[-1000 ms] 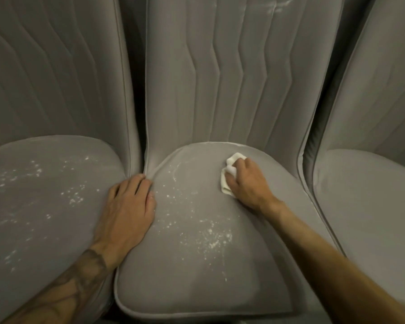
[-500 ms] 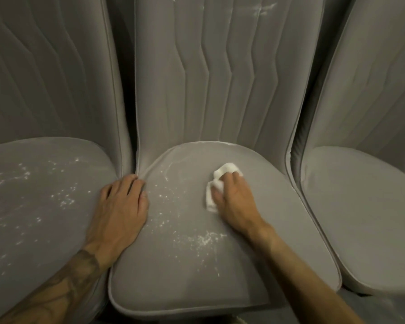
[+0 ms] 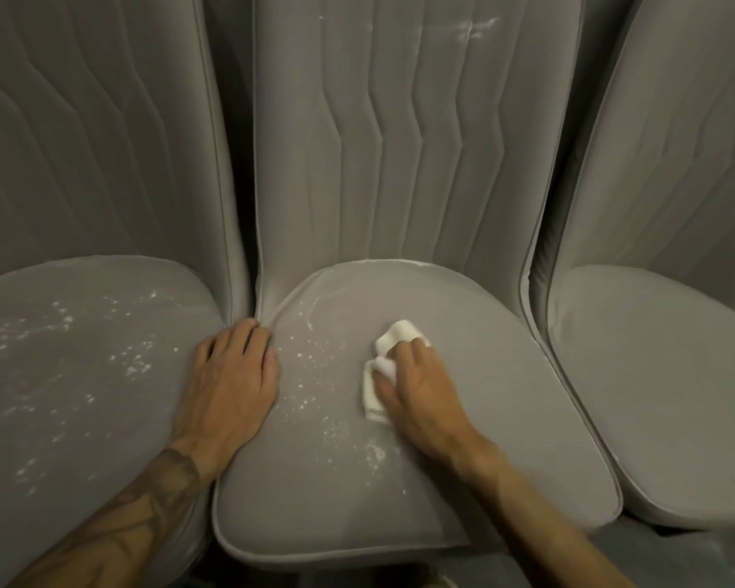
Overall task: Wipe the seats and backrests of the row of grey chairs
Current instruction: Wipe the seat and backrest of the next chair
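Note:
Three grey padded chairs stand side by side. The middle seat [image 3: 484, 418] carries white powder specks [image 3: 340, 426] on its left half. My right hand [image 3: 421, 392] presses a folded white cloth [image 3: 382, 367] flat on that seat, fingers laid over it. My left hand [image 3: 230, 384] rests flat across the gap between the left seat [image 3: 81, 375] and the middle seat. The left seat is dusted with white specks. White smears show high on the middle backrest [image 3: 399, 142].
The right chair's seat [image 3: 662, 396] looks free of specks, and its backrest [image 3: 675, 142] leans close to the middle one. Dark floor [image 3: 675, 558] shows below the seat fronts at the lower right.
My right hand has slid the cloth leftward and toward the seat's front. The left hand has stayed in place.

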